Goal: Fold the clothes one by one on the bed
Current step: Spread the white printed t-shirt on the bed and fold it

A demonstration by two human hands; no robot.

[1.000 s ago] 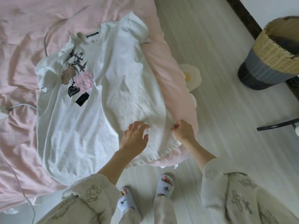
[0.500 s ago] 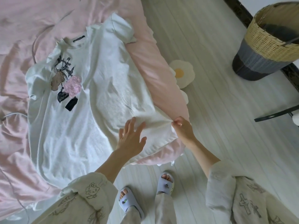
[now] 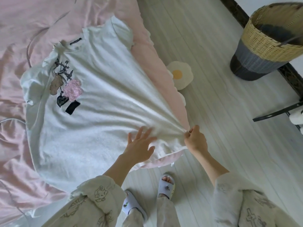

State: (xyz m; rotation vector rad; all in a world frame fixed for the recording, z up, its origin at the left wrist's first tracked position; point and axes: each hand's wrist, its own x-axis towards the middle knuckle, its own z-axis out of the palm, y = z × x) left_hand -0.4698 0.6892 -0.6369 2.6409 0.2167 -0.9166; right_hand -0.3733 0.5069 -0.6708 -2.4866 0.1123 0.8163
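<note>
Clothes here come down to one white T-shirt point(image 3: 98, 115), spread print-side up across the pink bed point(image 3: 24, 22), collar toward 11 o'clock and hem toward 5 o'clock at the mattress corner. Cloth fans in taut creases from the hem corner at 4 o'clock. At 1 o'clock on the floor stands a woven basket point(image 3: 268, 41), with an egg-shaped cushion point(image 3: 180, 74) just beside the bed edge. The left hand point(image 3: 139, 145) lies spread, fingers straight, pressing the lower shirt flat. The right hand point(image 3: 195, 138) pinches the hem corner, drawing it toward 4 o'clock.

This looks like the smoothing step; no fold shows yet. The next move likely calls for easing the pull, then carrying one side toward the shirt's middle while the flat hand keeps the body from sliding.
</note>
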